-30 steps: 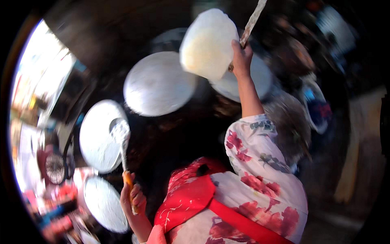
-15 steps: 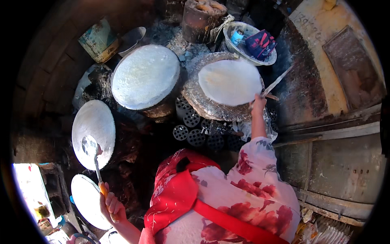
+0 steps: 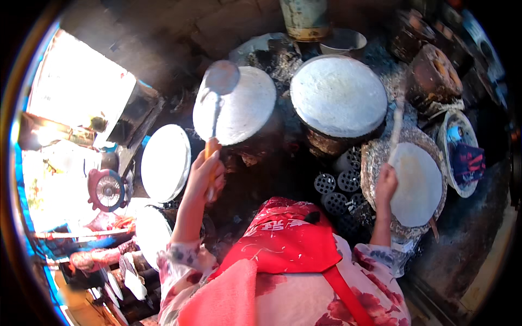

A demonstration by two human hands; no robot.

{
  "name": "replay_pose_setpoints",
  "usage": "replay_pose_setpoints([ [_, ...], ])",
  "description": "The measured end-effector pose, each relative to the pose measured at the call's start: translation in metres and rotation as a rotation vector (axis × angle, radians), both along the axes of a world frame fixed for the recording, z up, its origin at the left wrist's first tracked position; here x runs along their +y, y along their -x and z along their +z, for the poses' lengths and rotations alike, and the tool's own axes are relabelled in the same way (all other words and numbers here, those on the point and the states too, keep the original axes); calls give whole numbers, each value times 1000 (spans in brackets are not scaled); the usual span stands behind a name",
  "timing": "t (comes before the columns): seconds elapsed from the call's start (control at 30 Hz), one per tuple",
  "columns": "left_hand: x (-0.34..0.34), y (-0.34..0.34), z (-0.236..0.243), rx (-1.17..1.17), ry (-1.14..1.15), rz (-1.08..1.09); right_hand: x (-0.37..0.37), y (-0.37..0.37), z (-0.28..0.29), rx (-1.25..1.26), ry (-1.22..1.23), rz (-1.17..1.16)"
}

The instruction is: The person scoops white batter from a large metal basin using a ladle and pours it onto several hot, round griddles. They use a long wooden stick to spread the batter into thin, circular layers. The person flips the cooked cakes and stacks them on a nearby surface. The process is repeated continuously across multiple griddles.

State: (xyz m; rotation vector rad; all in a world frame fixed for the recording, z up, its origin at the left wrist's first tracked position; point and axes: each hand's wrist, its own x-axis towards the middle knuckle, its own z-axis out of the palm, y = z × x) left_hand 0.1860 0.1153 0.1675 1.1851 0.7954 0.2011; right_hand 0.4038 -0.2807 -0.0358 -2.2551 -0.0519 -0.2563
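Observation:
My left hand (image 3: 207,176) is closed round the orange handle of a metal ladle (image 3: 222,77). Its round head is blurred and overlaps the far edge of a pale flat griddle (image 3: 244,111); whether it touches cannot be told. In my right hand (image 3: 386,187) is a long, flat, pale stick (image 3: 398,117), pointing away from me and smeared by motion. That hand is beside a thin round pancake (image 3: 417,185), which lies on a round, rough-looking stand (image 3: 375,155). A larger griddle (image 3: 338,98) with a whitish surface stands between the two hands, farther off.
Two more pale discs, one griddle-like (image 3: 166,163), curve down my left side. Round briquettes with holes (image 3: 335,202) sit below the large griddle. A basin (image 3: 462,185) with a can and dark bag is at far right. Behind stand a bucket (image 3: 304,19) and a bowl (image 3: 345,41).
My view has swung left, so the griddles appear farther right. The ladle has come up from the griddle's middle toward its far edge. The stick has turned from pointing right to pointing away.

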Motion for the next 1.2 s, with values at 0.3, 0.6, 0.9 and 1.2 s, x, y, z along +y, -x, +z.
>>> replay_pose_setpoints([
  [0.3,81,-46,-59,-288,601,-44,207,42,-15,442,-289,580],
  [0.6,92,-83,-76,32,-176,-207,289,56,9,662,-499,527],
  [0.9,122,-99,-172,305,-1153,-340,325,72,-16,330,88,455],
  [1.2,193,-89,-173,431,-1283,-257,375,53,16,168,316,495],
])
